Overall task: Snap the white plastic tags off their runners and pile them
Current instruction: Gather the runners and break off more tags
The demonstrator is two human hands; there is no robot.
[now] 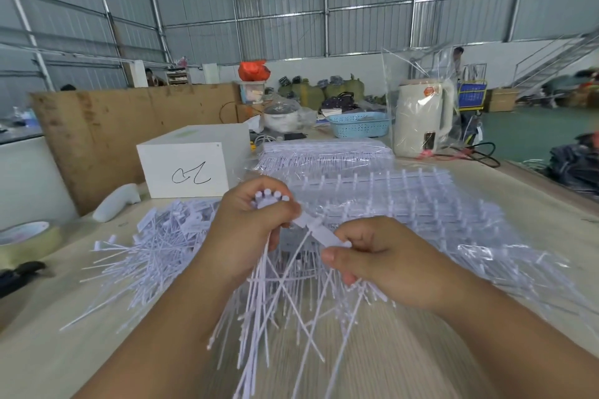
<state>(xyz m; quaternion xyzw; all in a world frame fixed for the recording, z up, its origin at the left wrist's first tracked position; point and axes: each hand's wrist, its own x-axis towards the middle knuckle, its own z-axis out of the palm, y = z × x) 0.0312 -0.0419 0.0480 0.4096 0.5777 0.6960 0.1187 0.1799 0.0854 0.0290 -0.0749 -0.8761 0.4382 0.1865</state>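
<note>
Now, with the left hand (pixel 256 220) clenched around a tag bundle (pixel 270 197) and the right hand (pixel 363 256) pinching one flat tag (pixel 324 233), twist sharply, then drop it onto the pile (pixel 155 243) at nine o'clock.

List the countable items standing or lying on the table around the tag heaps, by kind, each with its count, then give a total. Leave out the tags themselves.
White box: 1
Blue basket: 1
Cream kettle: 1
Tape roll: 1
Total: 4
</note>
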